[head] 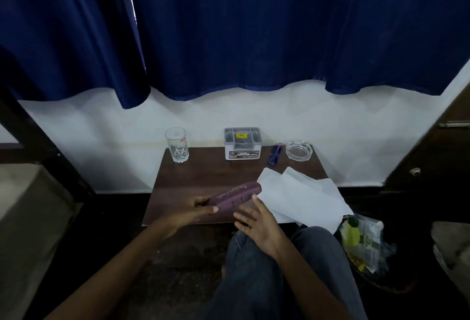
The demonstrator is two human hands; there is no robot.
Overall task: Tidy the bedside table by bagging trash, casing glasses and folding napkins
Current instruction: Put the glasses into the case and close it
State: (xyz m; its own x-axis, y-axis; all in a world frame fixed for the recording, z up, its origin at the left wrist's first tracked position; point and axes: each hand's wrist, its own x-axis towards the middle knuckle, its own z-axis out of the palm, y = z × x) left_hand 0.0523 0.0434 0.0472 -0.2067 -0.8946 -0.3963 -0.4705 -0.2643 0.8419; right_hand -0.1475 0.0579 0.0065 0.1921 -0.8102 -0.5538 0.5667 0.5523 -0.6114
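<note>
A maroon glasses case (235,195) lies closed over the front of the dark wooden bedside table (203,172). My left hand (195,209) grips its left end. My right hand (256,223) hovers just below the case's right end with fingers spread, holding nothing. Blue glasses (274,154) lie folded at the back right of the table. White napkins (302,196) lie spread over the table's right front corner. A clear bag of trash (361,240) sits on the floor to the right of my knee.
At the table's back stand a drinking glass (176,147), a grey plastic box (243,147) and a glass ashtray (298,150). A blue curtain (254,27) hangs above the white wall. Dark furniture stands at the right edge, a bed at the left.
</note>
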